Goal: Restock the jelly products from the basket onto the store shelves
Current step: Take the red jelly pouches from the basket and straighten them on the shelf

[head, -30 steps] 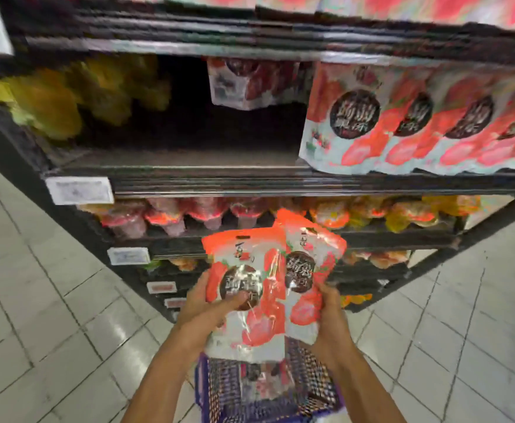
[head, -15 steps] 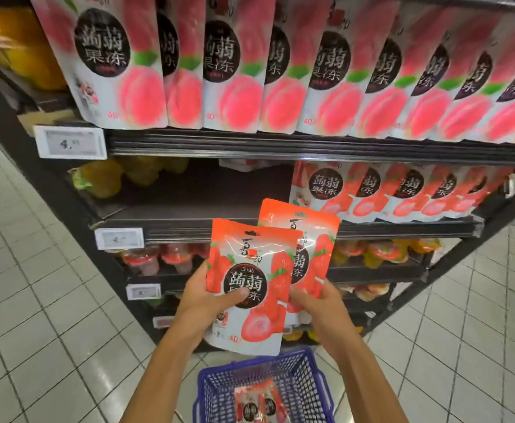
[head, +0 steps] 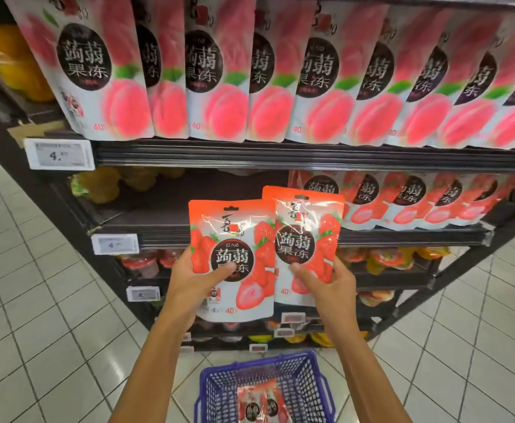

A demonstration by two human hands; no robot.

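My left hand (head: 193, 280) grips a red strawberry jelly pouch (head: 234, 239) by its lower left side, thumb across the front. My right hand (head: 329, 283) grips a second strawberry jelly pouch (head: 306, 236), which stands a little higher and partly behind the first. Both pouches are upright in front of the middle shelf (head: 164, 221), whose left half is bare. A row of matching strawberry pouches (head: 408, 199) fills that shelf's right half. The blue basket (head: 216, 392) sits on the floor below my arms with more pouches (head: 260, 406) in it.
Large peach jelly pouches (head: 219, 80) line the top shelf. Yellow jelly cups (head: 97, 186) sit at the middle shelf's far left. Lower shelves (head: 396, 261) hold several fruit jelly cups. Price tags (head: 60, 154) hang on the shelf edges. White tiled floor (head: 36, 300) lies on both sides.
Both hands have raised the two pouches from just above the basket up to middle-shelf height, and the pouches have spread apart. My view has tilted upward, revealing the top shelf.
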